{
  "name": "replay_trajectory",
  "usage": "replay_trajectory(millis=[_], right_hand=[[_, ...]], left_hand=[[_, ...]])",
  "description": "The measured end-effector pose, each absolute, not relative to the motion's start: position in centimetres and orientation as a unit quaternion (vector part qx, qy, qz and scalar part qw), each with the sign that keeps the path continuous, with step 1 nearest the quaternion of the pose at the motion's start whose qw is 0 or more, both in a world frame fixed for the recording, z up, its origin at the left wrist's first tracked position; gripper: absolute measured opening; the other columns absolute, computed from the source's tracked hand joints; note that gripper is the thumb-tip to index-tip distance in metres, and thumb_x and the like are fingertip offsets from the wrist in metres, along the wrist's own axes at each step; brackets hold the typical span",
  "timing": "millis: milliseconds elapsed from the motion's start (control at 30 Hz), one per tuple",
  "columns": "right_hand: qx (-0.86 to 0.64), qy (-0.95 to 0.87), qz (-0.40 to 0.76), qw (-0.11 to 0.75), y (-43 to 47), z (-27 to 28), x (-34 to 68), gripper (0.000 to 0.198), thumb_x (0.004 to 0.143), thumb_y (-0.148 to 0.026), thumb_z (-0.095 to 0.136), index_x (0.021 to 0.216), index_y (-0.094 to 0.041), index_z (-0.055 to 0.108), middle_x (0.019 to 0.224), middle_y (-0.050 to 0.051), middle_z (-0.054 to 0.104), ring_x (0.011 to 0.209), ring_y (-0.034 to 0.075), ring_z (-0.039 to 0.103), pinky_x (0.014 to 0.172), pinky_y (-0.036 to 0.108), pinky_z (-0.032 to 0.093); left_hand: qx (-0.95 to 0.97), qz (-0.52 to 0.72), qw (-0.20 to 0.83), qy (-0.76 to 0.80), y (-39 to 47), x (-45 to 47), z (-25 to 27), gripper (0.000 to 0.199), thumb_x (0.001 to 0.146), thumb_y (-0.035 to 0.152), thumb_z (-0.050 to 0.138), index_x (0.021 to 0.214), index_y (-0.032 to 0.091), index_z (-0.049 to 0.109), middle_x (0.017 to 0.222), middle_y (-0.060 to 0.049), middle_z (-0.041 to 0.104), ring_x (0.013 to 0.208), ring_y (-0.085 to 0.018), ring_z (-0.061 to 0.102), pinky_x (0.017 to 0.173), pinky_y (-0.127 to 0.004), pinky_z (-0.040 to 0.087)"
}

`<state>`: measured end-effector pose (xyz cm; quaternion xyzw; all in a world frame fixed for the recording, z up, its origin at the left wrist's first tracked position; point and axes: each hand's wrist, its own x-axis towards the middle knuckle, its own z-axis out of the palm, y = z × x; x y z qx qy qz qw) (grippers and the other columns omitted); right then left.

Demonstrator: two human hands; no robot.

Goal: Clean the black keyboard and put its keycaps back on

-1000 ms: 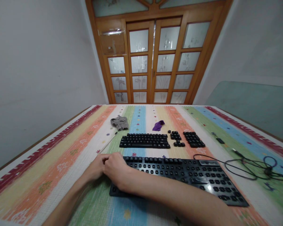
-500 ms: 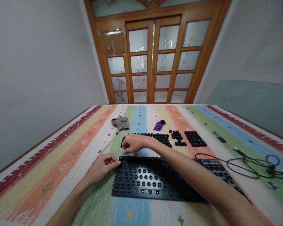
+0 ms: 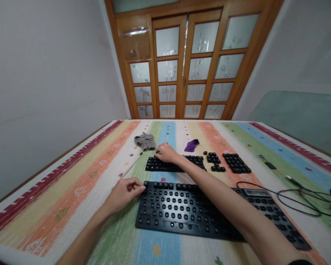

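The black keyboard lies flat in front of me; its back row carries keycaps, while most of its other positions show bare stems. My left hand is at its back left corner, thumb and forefinger pinched on the edge beside the corner keycap. Beyond the keyboard, a block of loose black keycaps is laid out in rows. My right hand reaches across to that block, fingers curled down onto a keycap in its back row; the fingertips are partly hidden. My right forearm covers part of the keyboard.
Smaller keycap groups and a number-pad block lie to the right. A grey cloth, a purple cloth and a thin stick with a dark tip lie farther back. A black cable coils at the right on the striped tablecloth.
My right hand has moved away from the keyboard's back left corner, farther back and right over the loose keycaps. My left hand stays at the corner. The view has shifted slightly.
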<state>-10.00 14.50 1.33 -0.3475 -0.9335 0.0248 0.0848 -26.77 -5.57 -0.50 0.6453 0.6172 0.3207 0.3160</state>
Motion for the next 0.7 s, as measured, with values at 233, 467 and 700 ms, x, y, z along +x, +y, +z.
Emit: replay_trajectory(millis=[233, 467, 700], right_hand=[[-0.349, -0.933, 0.027, 0.082, 14.8, 0.9, -11.0, 0.027, 0.095, -0.023, 0.054, 0.096, -0.010, 0.077, 0.105, 0.018, 0.073, 0.105, 0.028, 0.059, 0.088, 0.034, 0.039], [-0.320, -0.936, 0.043, 0.138, 13.1, 2.1, -10.2, 0.025, 0.098, -0.022, 0.052, 0.098, -0.008, 0.073, 0.106, 0.017, 0.070, 0.104, 0.025, 0.056, 0.094, 0.035, 0.038], [-0.175, -0.956, 0.096, 0.216, 7.1, 2.1, -7.6, 0.017, 0.097, -0.022, 0.057, 0.095, -0.010, 0.069, 0.096, 0.010, 0.067, 0.096, 0.020, 0.053, 0.091, 0.033, 0.041]], left_hand=[[0.648, 0.322, 0.307, 0.618, -5.7, -26.6, -0.3, 0.037, 0.085, 0.051, 0.059, 0.078, 0.016, 0.070, 0.072, -0.004, 0.069, 0.066, -0.018, 0.061, 0.062, -0.027, 0.044], [0.654, 0.341, 0.290, 0.610, -5.8, -26.4, -0.1, 0.037, 0.087, 0.051, 0.058, 0.081, 0.017, 0.070, 0.068, -0.001, 0.064, 0.064, -0.016, 0.056, 0.059, -0.025, 0.041], [0.677, 0.352, 0.264, 0.590, -6.0, -26.3, 0.1, 0.032, 0.088, 0.044, 0.057, 0.094, 0.016, 0.070, 0.061, 0.002, 0.057, 0.056, -0.014, 0.051, 0.054, -0.023, 0.038]])
